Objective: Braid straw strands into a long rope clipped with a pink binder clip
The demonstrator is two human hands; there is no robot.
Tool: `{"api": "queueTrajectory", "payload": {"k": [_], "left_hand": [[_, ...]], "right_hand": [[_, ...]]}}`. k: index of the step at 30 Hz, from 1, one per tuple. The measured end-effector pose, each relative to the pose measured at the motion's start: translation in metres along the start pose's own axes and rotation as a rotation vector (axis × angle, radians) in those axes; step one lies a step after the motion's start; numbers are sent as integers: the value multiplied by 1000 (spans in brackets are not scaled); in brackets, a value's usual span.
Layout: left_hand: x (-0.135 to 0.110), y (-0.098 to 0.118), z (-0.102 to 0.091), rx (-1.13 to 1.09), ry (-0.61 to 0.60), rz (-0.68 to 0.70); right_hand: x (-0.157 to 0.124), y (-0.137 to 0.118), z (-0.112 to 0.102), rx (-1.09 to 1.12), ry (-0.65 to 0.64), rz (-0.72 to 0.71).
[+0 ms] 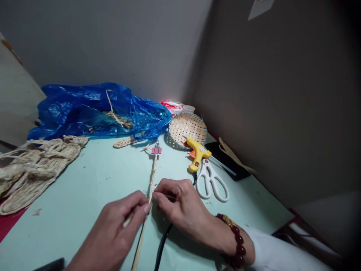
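A pale straw braid runs toward me down the table from a pink binder clip. My left hand pinches the straw strands at the near end of the braid between thumb and fingers. Close beside it, my right hand pinches a strand at the same spot, its fingertips almost touching the left ones. Loose straw strands hang on below the hands toward the front edge. A beaded bracelet circles the right wrist.
Woven straw soles are piled at left. Behind lies a blue plastic bag with straw inside. A woven basket, yellow glue gun, white scissors and dark flat object sit at right. A black cable passes near my right hand.
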State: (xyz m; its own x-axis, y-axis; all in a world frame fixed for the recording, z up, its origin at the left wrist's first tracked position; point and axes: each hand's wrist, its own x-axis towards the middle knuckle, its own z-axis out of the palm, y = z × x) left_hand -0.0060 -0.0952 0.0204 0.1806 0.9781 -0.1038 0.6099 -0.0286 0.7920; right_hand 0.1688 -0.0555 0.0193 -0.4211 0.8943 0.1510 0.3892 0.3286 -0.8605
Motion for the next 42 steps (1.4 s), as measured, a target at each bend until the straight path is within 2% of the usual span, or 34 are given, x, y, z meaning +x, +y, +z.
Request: {"api": "queueTrajectory", "payload": {"k": [4,8,11,13,16,19,21,23,25,27,30,35,39,40,42], "left_hand": [[-7,-7,18,183,116,314],[-6,-22,25,472,171,649],[-5,-27,26,646,190,785],[-5,-25,24,637,192,816],[-3,-15,14,460,206,728],[5,-4,0,219,200,410],[13,-2,-5,-15,113,169],[21,-3,-5,-338,-62,-15],[27,-7,0,-638,-208,-151],[29,-11,4,-807,-270,-239],[28,-15,5,-841,-297,-282],[25,-8,-5,-664,-363,-197],[25,-1,-12,-289,-198,-63],[26,0,-12,-255,-173,-39],[27,-2,-11,-321,-176,-66]], "right_hand": [[0,1,-2,112,-76,91],[2,9,0,314,-136,140],[3,14,3,431,-141,157],[4,14,5,471,-138,185],[4,11,5,534,-147,213],[4,8,3,615,-142,235],[5,6,2,670,-145,231],[5,7,2,715,-159,216],[4,8,3,673,-156,201],[3,10,3,563,-149,186],[1,10,1,413,-171,178],[-1,7,-3,216,-212,194],[0,4,-4,189,-215,210],[0,4,-4,191,-212,210],[-1,4,-5,172,-212,192]]}}
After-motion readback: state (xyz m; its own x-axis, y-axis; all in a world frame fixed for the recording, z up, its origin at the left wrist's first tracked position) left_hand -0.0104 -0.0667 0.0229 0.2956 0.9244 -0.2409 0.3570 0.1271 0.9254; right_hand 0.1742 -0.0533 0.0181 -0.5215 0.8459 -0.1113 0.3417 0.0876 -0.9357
